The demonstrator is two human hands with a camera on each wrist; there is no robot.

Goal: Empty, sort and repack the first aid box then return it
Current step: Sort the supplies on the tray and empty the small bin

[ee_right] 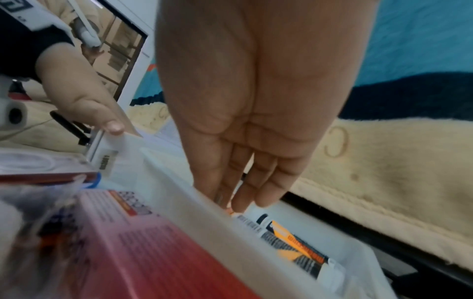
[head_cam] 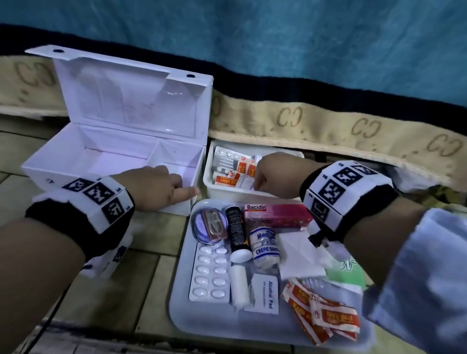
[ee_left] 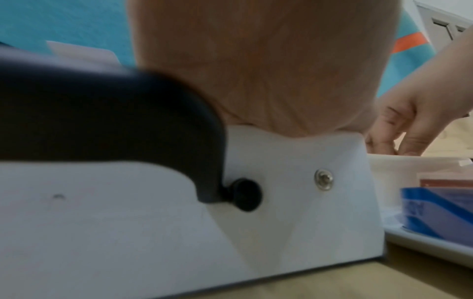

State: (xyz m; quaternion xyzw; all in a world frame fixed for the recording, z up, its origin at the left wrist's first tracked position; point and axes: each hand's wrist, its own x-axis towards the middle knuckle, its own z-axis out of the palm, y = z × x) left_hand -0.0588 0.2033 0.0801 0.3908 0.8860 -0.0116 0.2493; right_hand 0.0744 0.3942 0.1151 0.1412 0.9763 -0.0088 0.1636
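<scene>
The white first aid box stands open at the left, lid up, both compartments bare. My left hand grips its front right rim, thumb lying along the edge; the left wrist view shows my palm over the box's front wall and black handle. My right hand reaches into a small white tub of blister strips and plasters. Its fingers point straight down onto the contents, beside an orange-and-black tube.
A grey tray in front of the tub holds a Bacidin carton, crepe bandage, pill blister, alcohol pad, plasters, black tube and round tin. A beige blanket edges the back.
</scene>
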